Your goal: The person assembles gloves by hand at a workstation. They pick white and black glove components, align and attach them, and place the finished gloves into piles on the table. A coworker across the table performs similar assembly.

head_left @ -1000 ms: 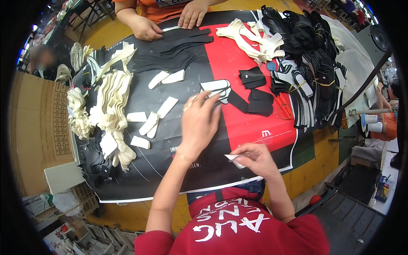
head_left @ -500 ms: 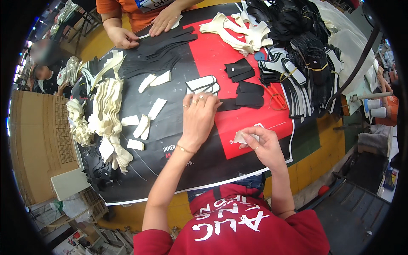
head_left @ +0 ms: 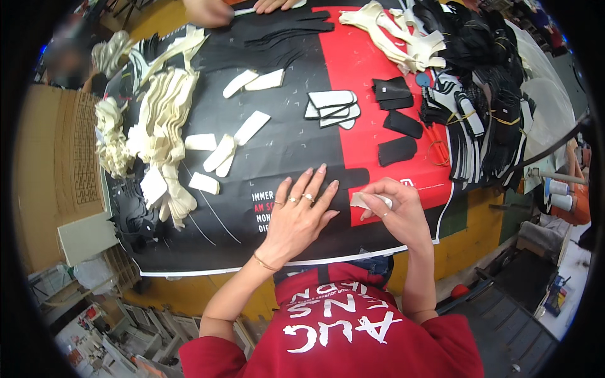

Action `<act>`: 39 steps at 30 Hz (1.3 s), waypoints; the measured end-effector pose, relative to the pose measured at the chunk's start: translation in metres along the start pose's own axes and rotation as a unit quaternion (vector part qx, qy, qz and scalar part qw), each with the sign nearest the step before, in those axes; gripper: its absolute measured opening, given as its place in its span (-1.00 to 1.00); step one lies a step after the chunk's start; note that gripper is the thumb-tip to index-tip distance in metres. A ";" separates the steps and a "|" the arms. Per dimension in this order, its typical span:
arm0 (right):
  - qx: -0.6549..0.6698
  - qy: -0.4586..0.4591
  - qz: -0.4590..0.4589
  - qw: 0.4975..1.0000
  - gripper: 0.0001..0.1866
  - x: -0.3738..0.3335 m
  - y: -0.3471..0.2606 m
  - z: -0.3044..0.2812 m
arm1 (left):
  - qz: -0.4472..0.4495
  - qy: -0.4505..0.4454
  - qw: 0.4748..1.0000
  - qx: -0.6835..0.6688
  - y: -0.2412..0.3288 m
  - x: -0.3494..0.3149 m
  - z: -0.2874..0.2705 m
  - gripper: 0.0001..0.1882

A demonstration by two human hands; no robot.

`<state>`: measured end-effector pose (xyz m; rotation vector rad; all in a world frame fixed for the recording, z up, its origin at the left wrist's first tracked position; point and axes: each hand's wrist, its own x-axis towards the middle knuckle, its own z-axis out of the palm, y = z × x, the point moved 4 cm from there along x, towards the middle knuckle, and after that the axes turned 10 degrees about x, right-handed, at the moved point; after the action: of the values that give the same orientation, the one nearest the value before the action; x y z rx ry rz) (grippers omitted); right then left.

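Head view: left hand [head_left: 301,211] lies flat, fingers spread, palm down on a black cut piece [head_left: 343,183] that sits on the black-and-red mat [head_left: 283,151] covering the tabletop. It holds nothing, only presses. Right hand [head_left: 394,211] is just beside it, thumb and fingers pressed together, pinching a small pale strip [head_left: 368,200] at the black piece's right end, over the red part of the mat.

Outward from there: two loose black pieces [head_left: 399,135] lie on the red area above the right hand, with a fanned stack of white-faced, black-edged pieces [head_left: 333,106] further up. Cream finger-shaped strips [head_left: 234,143] are scattered up and left, and a stacked pile of cream cut pieces [head_left: 165,120] runs along the left side. Dark bundled material [head_left: 485,82] is heaped at right. Another person's hands [head_left: 211,9] work at the far edge, well apart.

Risks, as I judge them:
- The black piece is hard to see on the black mat, so its edge is easy to misread and the strip could land skewed.
- Lifting the left palm early frees the piece to slide.
- The strip is small and held by one end; it could fold or stick to the fingers.
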<state>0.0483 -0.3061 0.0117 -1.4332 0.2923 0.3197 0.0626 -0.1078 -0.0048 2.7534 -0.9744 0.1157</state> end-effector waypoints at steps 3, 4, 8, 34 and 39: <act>-0.095 -0.040 -0.021 0.994 -0.82 0.017 -0.007 0.016 | -0.022 -0.019 0.999 -0.014 -0.012 -0.015 0.001 -0.36; -0.107 -0.045 -0.011 0.993 -0.82 0.023 -0.008 0.021 | -0.027 -0.006 1.000 -0.013 -0.015 -0.018 0.000 -0.36; -0.126 -0.025 -0.032 0.991 -0.81 0.037 -0.010 0.035 | -0.021 -0.008 1.000 -0.020 -0.016 -0.020 0.000 -0.37; -0.186 0.030 -0.116 0.975 -0.67 0.040 -0.002 0.042 | -0.026 -0.027 0.999 -0.013 -0.015 -0.020 0.004 -0.40; -0.192 0.030 -0.099 0.976 -0.65 0.040 -0.002 0.042 | -0.025 -0.026 0.999 -0.021 -0.015 -0.018 0.002 -0.40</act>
<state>0.0866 -0.2629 0.0030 -1.8410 0.1366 0.1748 0.0578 -0.0856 -0.0120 2.7520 -0.9085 0.0163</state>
